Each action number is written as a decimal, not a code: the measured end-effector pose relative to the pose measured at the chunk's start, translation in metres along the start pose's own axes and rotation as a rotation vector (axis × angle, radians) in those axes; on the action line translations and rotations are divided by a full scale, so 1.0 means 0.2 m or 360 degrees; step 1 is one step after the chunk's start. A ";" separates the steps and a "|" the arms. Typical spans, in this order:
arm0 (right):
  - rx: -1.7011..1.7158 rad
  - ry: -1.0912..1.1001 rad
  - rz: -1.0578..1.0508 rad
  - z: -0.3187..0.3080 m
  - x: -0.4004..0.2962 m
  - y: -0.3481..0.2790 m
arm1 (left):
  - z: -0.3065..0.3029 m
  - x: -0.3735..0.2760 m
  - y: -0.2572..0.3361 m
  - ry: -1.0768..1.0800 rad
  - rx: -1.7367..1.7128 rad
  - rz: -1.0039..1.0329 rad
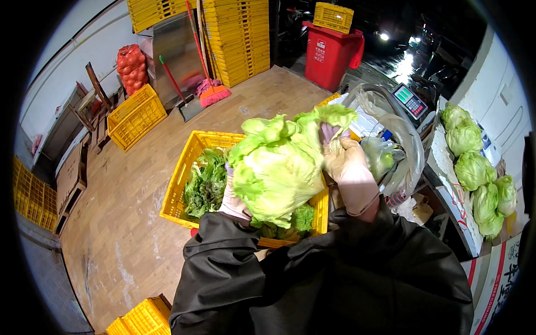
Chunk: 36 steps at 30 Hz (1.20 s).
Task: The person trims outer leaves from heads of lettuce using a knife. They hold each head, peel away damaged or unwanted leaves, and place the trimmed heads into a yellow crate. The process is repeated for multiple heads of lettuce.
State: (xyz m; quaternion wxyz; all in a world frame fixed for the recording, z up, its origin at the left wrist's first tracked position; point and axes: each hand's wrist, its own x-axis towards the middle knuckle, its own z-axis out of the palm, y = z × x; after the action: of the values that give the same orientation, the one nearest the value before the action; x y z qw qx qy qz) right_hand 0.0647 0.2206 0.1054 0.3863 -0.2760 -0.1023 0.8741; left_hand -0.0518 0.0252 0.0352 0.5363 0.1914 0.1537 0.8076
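Observation:
A large head of iceberg lettuce (278,180) is held up over a yellow plastic crate (178,190). My left hand (235,197), in a pale glove, supports its left side; the fingers are partly hidden behind the leaves. On the upper right, my right hand (341,157), also gloved, grips a loose outer leaf (331,115) that is spread out from the head. Inside the crate, below the held head, lie leafy green trimmings (205,184).
Several lettuce heads (469,169) rest on a white surface at the right. Near them are a digital scale (405,95) and clear plastic bags (408,138). Farther off stand a red wheeled bin (328,54), stacked yellow crates (240,46), a broom (214,95) and a dustpan (189,109).

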 end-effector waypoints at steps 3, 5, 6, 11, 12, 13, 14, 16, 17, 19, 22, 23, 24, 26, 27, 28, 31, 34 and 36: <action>-0.1249 -0.0351 0.0170 -0.14 0.09 -0.07 | -0.08 0.02 -0.03 -0.0078 -0.0297 0.0007; -0.1632 -0.0455 -0.0068 -0.25 0.15 -0.06 | -0.03 0.03 -0.02 -0.0048 -0.0287 0.0022; -0.1641 -0.0426 -0.0148 -0.20 0.04 -0.04 | -0.02 0.02 0.00 0.0050 -0.0239 0.0012; -0.1345 -0.0908 -0.0290 0.02 -0.21 0.00 | 0.04 0.02 0.02 0.0006 -0.0178 -0.0017; -0.1750 -0.1093 -0.0781 0.02 -0.22 0.05 | 0.05 0.01 0.03 0.0040 -0.0243 -0.0047; -0.1663 -0.1132 -0.0711 0.04 -0.28 0.09 | 0.05 0.00 0.03 0.0032 -0.0177 -0.0019; -0.1803 -0.1000 -0.0648 0.05 -0.27 0.08 | 0.04 -0.01 0.03 0.0025 -0.0109 0.0010; -0.1700 -0.0817 -0.0543 0.06 -0.24 0.05 | 0.02 0.00 0.03 -0.0005 -0.0018 0.0037; -0.1456 -0.0773 -0.0487 0.06 -0.24 0.04 | 0.00 0.01 0.03 0.0002 -0.0071 0.0060; -0.1228 -0.0700 -0.0405 0.03 -0.23 0.02 | -0.05 0.02 0.01 0.0017 -0.0193 0.0102; -0.1061 -0.0616 -0.0329 0.00 -0.15 0.03 | -0.10 0.00 0.00 -0.0064 -0.0151 0.0160; -0.0883 -0.0574 -0.0318 0.01 -0.13 0.05 | -0.09 -0.01 0.00 -0.0012 -0.0137 0.0202; -0.0728 -0.0561 -0.0250 0.05 -0.18 0.05 | -0.10 0.00 0.02 0.0044 -0.0138 0.0212; -0.0619 -0.0550 -0.0143 0.05 -0.20 0.04 | -0.10 -0.02 0.05 0.0157 -0.0068 0.0291; -0.1034 -0.0457 -0.0291 0.03 -0.20 -0.03 | -0.05 0.04 0.04 0.0161 -0.0054 0.0292; -0.1433 -0.0375 -0.0374 0.00 -0.17 -0.06 | 0.08 0.02 0.08 0.0146 0.0107 0.0316; -0.2395 -0.0559 -0.1197 -0.11 -0.09 -0.03 | 0.13 0.05 0.08 0.0082 -0.0064 0.0360; -0.2191 -0.1139 -0.1982 0.01 -0.21 0.11 | 0.12 0.04 0.08 0.0166 0.0039 0.0312; -0.2019 -0.1429 -0.1819 0.06 -0.26 0.16 | 0.10 0.04 0.07 0.0113 0.0021 0.0199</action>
State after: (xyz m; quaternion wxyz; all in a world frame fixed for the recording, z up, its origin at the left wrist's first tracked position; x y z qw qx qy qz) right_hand 0.0666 0.1616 0.1236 0.4575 0.0180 -0.8127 0.3604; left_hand -0.0570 0.0291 0.0596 0.4777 0.1752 0.1658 0.8448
